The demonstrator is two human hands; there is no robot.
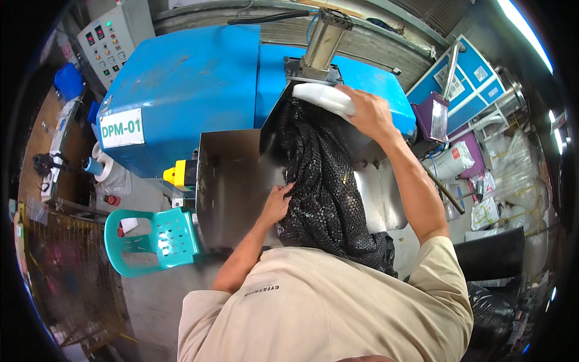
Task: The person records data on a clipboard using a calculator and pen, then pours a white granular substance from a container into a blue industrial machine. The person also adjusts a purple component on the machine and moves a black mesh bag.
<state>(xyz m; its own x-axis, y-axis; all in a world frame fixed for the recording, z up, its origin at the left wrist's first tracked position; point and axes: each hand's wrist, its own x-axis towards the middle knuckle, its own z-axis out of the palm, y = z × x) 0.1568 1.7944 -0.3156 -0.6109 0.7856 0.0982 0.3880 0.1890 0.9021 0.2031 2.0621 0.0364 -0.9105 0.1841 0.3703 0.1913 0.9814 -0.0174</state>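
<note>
A long bunched length of black bubble wrap [329,187] runs from the dark mouth of the metal hopper [232,181] down toward my body. My left hand [276,205] is closed at the wrap's left edge, its fingers partly hidden. Above the upper end of the wrap, my right hand [367,111] grips a smooth white pad-like piece [324,96], whose exact kind I cannot make out. The white piece is close to the hopper's dark upright plate [274,123].
Behind the hopper stands a large blue machine [187,78] with a metal cylinder [325,42] on top. A control panel [108,45] is at the far left. A teal plastic chair [154,241] is at left, and clear plastic bags [512,163] pile up at right.
</note>
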